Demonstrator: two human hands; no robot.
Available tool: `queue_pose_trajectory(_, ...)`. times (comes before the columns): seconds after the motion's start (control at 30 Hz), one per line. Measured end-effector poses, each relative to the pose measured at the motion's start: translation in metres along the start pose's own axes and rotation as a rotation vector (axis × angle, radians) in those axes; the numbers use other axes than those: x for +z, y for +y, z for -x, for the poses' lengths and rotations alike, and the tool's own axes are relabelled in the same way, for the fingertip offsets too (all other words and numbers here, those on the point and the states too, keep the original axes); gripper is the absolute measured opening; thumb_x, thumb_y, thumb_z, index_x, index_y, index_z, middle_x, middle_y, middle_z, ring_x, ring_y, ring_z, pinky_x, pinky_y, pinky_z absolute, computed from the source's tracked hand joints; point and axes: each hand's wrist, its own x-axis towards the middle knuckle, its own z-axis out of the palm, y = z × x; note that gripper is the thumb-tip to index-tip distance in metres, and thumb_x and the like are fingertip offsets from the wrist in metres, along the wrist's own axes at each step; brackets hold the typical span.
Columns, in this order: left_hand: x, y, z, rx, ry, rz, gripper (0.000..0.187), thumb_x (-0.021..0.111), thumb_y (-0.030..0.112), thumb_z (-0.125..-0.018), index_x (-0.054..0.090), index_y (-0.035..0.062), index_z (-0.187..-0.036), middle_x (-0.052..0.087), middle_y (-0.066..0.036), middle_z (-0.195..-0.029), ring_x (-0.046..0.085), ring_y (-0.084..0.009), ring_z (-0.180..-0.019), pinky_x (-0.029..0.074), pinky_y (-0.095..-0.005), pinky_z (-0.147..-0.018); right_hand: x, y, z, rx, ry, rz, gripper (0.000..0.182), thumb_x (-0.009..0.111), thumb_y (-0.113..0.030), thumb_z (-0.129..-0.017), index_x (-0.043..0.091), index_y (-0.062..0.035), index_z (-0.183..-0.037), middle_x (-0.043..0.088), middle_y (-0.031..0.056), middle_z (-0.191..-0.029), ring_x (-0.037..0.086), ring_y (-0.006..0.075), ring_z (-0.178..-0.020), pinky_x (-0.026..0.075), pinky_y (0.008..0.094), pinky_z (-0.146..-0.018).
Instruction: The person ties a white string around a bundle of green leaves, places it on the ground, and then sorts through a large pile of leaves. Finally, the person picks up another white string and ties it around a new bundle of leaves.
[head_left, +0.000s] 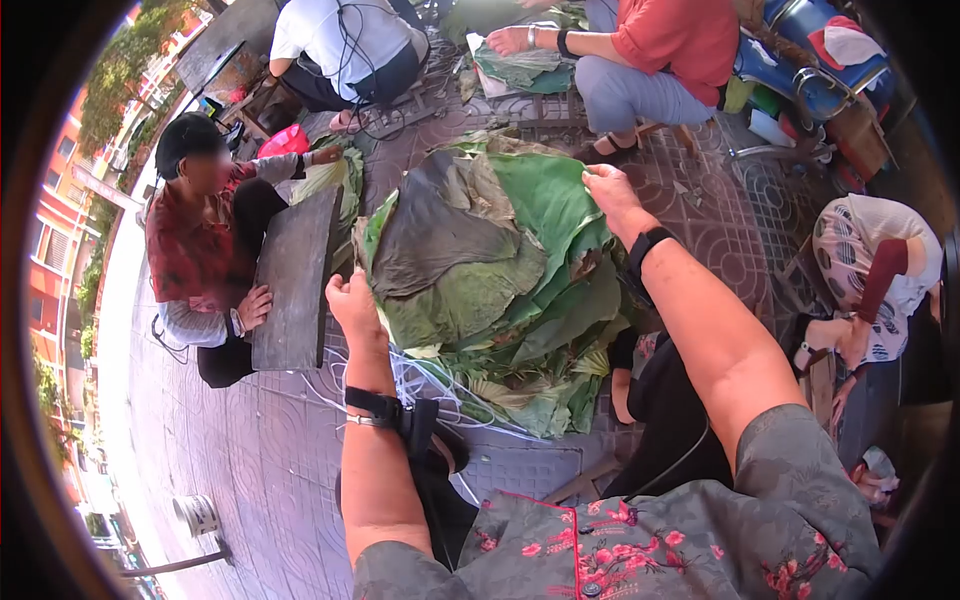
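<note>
A big heap of broad leaves (560,340) lies before me, green below with darker, wilted brown-grey leaves (440,235) on top. At its left side, my left hand (352,305) is closed in a pinch at the leaf edge. On the upper right, my right hand (610,195) pinches the rim of a bright green leaf (545,190) between thumb and fingers. White plastic strings (425,385) run out from under the heap near my left forearm.
A person (195,230) at left holds a dark board (293,285) beside the heap. Another in a red shirt (675,40) sits beyond with leaves (525,68). A person in white (345,40) sits at the back. Someone else (875,260) is close on the right.
</note>
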Motion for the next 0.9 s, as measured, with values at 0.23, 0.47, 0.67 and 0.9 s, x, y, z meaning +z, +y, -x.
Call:
queue_pose_trajectory(0.23, 0.034, 0.018, 0.065, 0.814, -0.282, -0.94, 0.059, 0.065, 0.031, -0.088, 0.048, 0.0033, -0.137, 0.045, -0.026, -0.141, 0.04, -0.0411, -0.134, 0.029, -0.0518, -0.112, 0.031, -0.03, 0.026, -0.743, 0.304, 0.818, 0.036, 0.063, -0.022, -0.087, 0.062, -0.0054, -0.119, 0.062, 0.0168, -0.123, 0.054, 0.0335, -0.121, 0.039, 0.0452, -0.105)
queue_pose_trajectory(0.47, 0.043, -0.007, 0.079, 0.603, -0.431, -1.158, 0.06, 0.06, 0.042, -0.09, 0.048, 0.0098, -0.14, 0.038, -0.027, -0.147, 0.035, -0.0437, -0.136, 0.028, -0.058, -0.11, 0.099, -0.04, 0.096, -1.155, -0.214, 1.095, 0.038, 0.065, -0.022, -0.085, 0.061, -0.0065, -0.119, 0.049, 0.017, -0.14, 0.041, 0.0348, -0.135, 0.028, 0.0514, -0.113)
queue_pose_trajectory(0.67, 0.037, -0.002, 0.081, 0.532, -0.524, -1.159, 0.059, 0.059, 0.04, -0.091, 0.047, 0.0128, -0.142, 0.032, -0.028, -0.151, 0.033, -0.0447, -0.138, 0.027, -0.0652, -0.108, 0.087, -0.025, 0.054, -0.505, 0.011, 1.155, 0.052, 0.065, -0.031, -0.085, 0.055, -0.0035, -0.128, 0.039, 0.0222, -0.147, 0.033, 0.0386, -0.139, 0.022, 0.0537, -0.116)
queue_pose_trajectory(0.9, 0.037, -0.007, 0.084, 0.547, -0.523, -1.197, 0.06, 0.058, 0.041, -0.092, 0.045, 0.0145, -0.144, 0.032, -0.027, -0.151, 0.033, -0.0448, -0.138, 0.028, -0.0648, -0.108, 0.137, -0.047, 0.09, -1.185, -0.112, 1.005, 0.057, 0.062, -0.024, -0.086, 0.047, -0.0036, -0.137, 0.045, 0.0205, -0.145, 0.04, 0.0359, -0.137, 0.025, 0.0488, -0.116)
